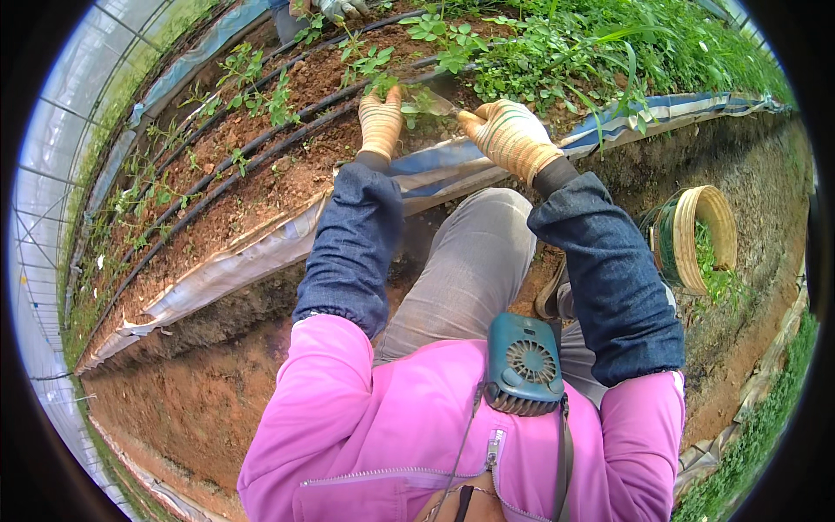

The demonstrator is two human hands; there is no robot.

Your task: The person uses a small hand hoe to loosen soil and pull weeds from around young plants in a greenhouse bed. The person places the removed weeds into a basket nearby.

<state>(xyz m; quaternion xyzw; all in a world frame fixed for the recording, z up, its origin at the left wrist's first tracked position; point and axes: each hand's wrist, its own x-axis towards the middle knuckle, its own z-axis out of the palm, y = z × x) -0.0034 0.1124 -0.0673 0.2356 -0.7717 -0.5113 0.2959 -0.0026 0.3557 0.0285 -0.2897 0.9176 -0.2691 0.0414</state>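
My left hand (379, 125), in a striped cream work glove, reaches into the soil bed with its fingertips at the leaves of a small green plant (381, 83). The leaves hide whether the fingers grip a stem. In my right hand (512, 138), gloved alike, is the handle of a small hand tool. Its thin metal blade (441, 103) points left toward my left hand, blurred and partly behind leaves. Both hands are over the near side of the bed, just past its blue-and-white sheet edging (450, 166).
Black drip-irrigation hoses (261, 156) run along the reddish soil. Dense weeds (554, 59) cover the bed at right. A tipped bucket (682, 238) holding pulled greens lies in the path. Across the bed is another person's gloved hand (340, 8). A portable fan (525, 365) hangs at my chest.
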